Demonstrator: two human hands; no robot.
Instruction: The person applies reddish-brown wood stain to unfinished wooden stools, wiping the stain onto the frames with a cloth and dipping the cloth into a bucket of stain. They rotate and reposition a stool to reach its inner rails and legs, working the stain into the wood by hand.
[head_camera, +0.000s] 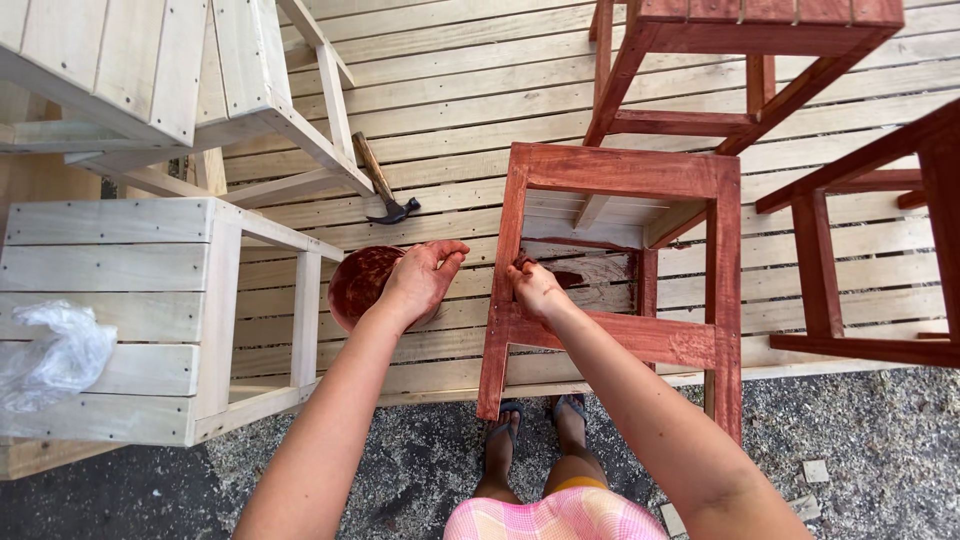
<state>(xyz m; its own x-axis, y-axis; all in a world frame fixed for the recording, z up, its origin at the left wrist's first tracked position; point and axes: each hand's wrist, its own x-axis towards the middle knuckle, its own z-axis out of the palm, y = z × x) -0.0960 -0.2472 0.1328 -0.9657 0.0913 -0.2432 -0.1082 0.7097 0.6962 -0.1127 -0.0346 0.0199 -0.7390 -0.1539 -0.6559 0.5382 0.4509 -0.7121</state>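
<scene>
Only the head view here, looking straight down at both arms.

Left hand (420, 280) sits around 9 o'clock from picture center, stained reddish-brown all over, fingers curled over the rim of a small round bowl (362, 285) that's coated in the same red stain. So it's grasping the bowl, holding it up just beside the stool.

Right hand (537, 290) is pretty much dead center, pressed against the left front leg of the red-stained stool frame (620, 175). Fingers are bunched together at the wood, clenched on something small, but I can't tell what; it's hidden by the fingers. The stool frame stands on the pale plank deck (470, 90), stretching from center out toward 3 o'clock, its near legs down by the gravel.

Other stuff: a hammer (383, 185) lying on the planks at about 11 o'clock from the left hand, well apart from it. Unpainted pale wooden stools (130, 270) over at 9 and 10 o'clock, one with a crumpled clear plastic bag (55, 350) on its seat. More red stools (740, 60) at 1 and 3 o'clock. Sandaled feet (540, 420) on the gravel at 6 o'clock.
</scene>
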